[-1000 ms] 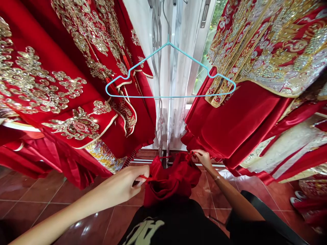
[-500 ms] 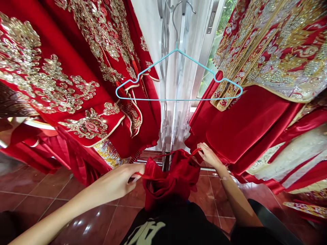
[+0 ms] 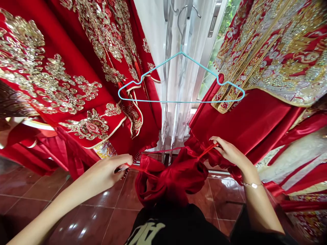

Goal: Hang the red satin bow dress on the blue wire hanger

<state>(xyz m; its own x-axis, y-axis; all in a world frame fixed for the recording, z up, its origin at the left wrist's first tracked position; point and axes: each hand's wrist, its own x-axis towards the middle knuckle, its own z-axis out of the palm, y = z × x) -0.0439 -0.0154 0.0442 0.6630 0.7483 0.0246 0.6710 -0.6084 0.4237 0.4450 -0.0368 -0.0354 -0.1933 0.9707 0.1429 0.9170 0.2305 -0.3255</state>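
A bunched red satin garment [image 3: 171, 178] hangs low in front of my body. My left hand [image 3: 116, 170] is closed around a thin red strap at the garment's left side. On the other side, my right hand [image 3: 224, 148] pinches a second red strap and pulls it taut, up and to the right. A thin red cord runs across behind the garment. Above both hands, a light blue hanger [image 3: 166, 101] hangs by its metal hook with nothing on it.
Gold-embroidered red garments [image 3: 89, 126] hang at the left. Beaded red and gold garments [image 3: 288, 68] hang at the right. Between them stand metal rails [image 3: 167, 68], a white curtain [image 3: 150, 23] and a window. The floor [image 3: 94, 217] has red tiles.
Both hands have moved apart, the left one leftward and the right one to the right and slightly up. The garment is spread wider between them, with its straps stretched.
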